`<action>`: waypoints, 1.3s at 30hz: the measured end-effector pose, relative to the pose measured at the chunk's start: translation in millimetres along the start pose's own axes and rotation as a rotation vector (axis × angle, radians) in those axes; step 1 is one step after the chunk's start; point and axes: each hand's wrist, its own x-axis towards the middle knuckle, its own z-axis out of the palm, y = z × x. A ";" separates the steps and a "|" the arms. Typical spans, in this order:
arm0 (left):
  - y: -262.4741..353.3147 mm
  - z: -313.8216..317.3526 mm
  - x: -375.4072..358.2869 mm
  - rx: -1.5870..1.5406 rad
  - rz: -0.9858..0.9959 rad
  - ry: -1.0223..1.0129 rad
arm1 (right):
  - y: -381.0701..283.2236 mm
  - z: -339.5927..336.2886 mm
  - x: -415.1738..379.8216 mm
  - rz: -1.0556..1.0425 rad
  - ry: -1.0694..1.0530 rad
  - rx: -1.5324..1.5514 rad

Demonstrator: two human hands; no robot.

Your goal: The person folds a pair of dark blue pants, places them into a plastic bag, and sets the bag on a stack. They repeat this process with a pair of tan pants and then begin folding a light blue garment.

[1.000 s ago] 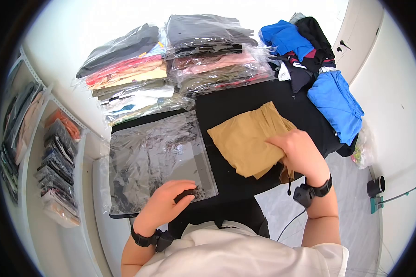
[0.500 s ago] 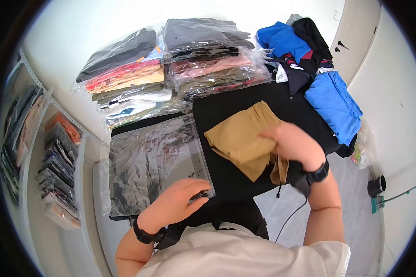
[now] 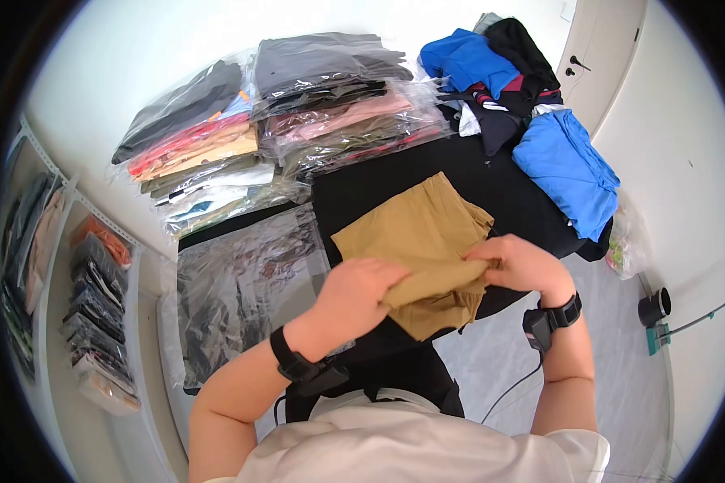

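Observation:
Folded tan shorts (image 3: pixel 415 221) lie on the black table surface in front of me. My left hand (image 3: pixel 361 294) grips the near left part of the tan cloth, its fingertips partly under a raised fold. At the right side of the same fold, my right hand (image 3: pixel 517 263) pinches the fabric between thumb and fingers. A clear plastic bag (image 3: pixel 250 282) lies flat to the left of the shorts.
Bagged folded clothes (image 3: pixel 330 105) are stacked along the back. Loose blue and black garments (image 3: pixel 469 63) and a blue cloth (image 3: pixel 568 169) lie at the right. Shelves with bagged clothes (image 3: pixel 101 298) stand at the left; a black bin (image 3: pixel 655 306) is on the right.
My left hand has moved from the plastic bag's edge to the shorts and taken hold. My right hand has shifted down to their right side. The near part of the cloth is now raised and folded.

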 end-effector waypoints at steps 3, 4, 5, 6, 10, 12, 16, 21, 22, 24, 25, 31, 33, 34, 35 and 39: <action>-10.3 -10.7 15.6 0.019 -0.140 0.258 | 0.2 -17.6 23.4 -0.205 0.357 -0.513; -14.4 -16.6 25.8 -0.092 -0.187 0.296 | -5.6 -24.7 36.9 -0.274 0.507 -0.549; -19.7 -24.1 37.5 -0.202 -0.232 0.334 | -15.2 -33.1 52.6 -0.343 0.657 -0.584; -34.4 -27.5 45.9 -0.271 -0.290 0.367 | -22.3 -42.6 67.3 -0.307 0.695 -0.640; -63.4 -52.2 66.9 -0.269 -0.262 0.529 | -38.4 -72.6 135.4 -0.338 0.868 -0.731; -74.8 -60.5 68.6 -0.340 -0.369 0.621 | -46.4 -78.0 166.4 -0.379 0.893 -0.713; -100.7 -67.9 61.8 -0.443 -0.401 0.675 | -50.7 -82.7 227.7 -0.553 0.888 -0.613; -132.2 -65.7 53.6 -0.550 -0.457 0.739 | -46.7 -71.2 252.6 -0.661 0.835 -0.454; -139.4 -63.2 51.2 -0.554 -0.461 0.739 | -42.4 -68.2 249.7 -0.660 0.830 -0.454; -157.8 -58.4 45.7 -0.464 -0.507 0.719 | -31.7 -57.1 229.0 -0.456 0.952 -0.333; -165.5 -56.2 43.4 -0.471 -0.504 0.719 | -22.0 -58.6 216.9 -0.288 0.797 -0.295; -171.4 -53.7 40.6 -0.605 -0.597 0.715 | 48.7 -18.0 139.0 0.355 -0.190 -0.207; -171.8 -52.6 44.9 -0.629 -0.512 0.715 | 53.2 -3.5 119.4 0.325 -0.117 -0.071; -172.9 -52.4 46.1 -0.631 -0.511 0.713 | 54.6 -4.1 116.7 0.318 -0.103 0.009; -173.9 -52.7 47.1 -0.621 -0.518 0.708 | 58.8 -8.3 115.8 0.319 -0.101 0.010; -168.8 -50.0 50.5 -0.605 -0.498 0.716 | 62.4 -32.4 123.4 0.155 0.591 -0.232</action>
